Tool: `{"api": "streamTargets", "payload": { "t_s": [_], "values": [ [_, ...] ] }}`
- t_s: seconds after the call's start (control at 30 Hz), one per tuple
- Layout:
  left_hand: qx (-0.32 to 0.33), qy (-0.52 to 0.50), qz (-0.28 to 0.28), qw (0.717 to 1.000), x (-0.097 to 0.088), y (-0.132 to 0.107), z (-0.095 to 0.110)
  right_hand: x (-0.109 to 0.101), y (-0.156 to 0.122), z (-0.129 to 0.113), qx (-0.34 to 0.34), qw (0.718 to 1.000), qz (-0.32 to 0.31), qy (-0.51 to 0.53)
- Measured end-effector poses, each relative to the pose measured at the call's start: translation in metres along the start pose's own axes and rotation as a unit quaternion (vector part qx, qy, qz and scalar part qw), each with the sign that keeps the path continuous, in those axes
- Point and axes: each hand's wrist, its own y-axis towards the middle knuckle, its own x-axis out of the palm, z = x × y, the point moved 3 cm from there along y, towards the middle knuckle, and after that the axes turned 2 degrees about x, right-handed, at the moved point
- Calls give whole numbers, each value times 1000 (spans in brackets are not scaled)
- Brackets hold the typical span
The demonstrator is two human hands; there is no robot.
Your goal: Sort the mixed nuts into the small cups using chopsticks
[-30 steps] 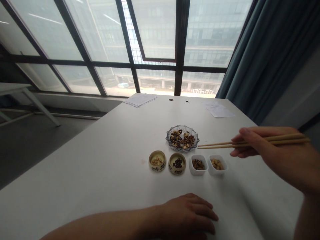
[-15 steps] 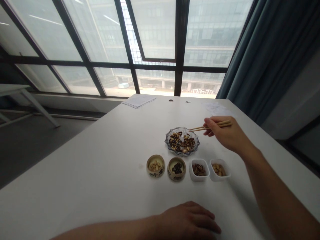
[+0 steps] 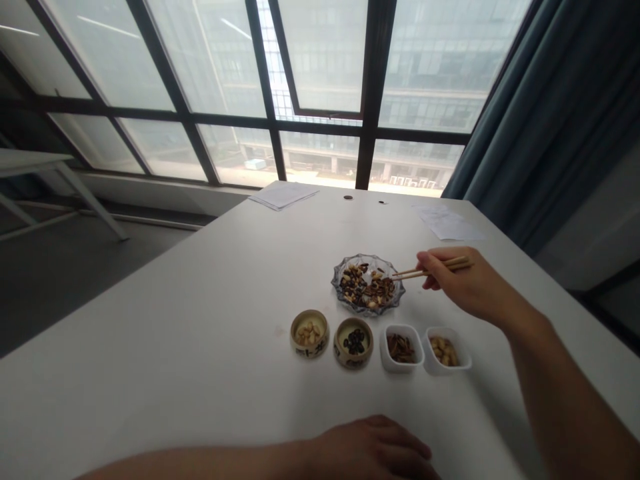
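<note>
Fingers of the left hand lying together on a smooth white table; two round ceramic bowls and two square white tubs standing beyond, holding nuts; right hand clamping wooden chopsticks, tips reaching over a scalloped glass dish of mixed nuts.

Bare right hand and bare left hand, slender fingers, smooth skin; right forearm and left forearm uncovered to frame edge; fingernails too small to tell.
</note>
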Motion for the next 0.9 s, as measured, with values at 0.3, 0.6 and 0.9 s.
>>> {"api": "streamTargets", "payload": {
  "t_s": [0.3, 0.6, 0.9],
  "values": [
    [27, 15, -5, 999, 10, -2, -9, 8, 6, 1, -17, 998, -46, -44],
    [7, -8, 3, 1000, 0, -1, 0, 13, 6, 0, -39, 997, -13, -60],
    [0, -8, -16, 1000, -3, -1, 3, -10, -7, -15, -38, 996, 70, -35]
  ]
}}
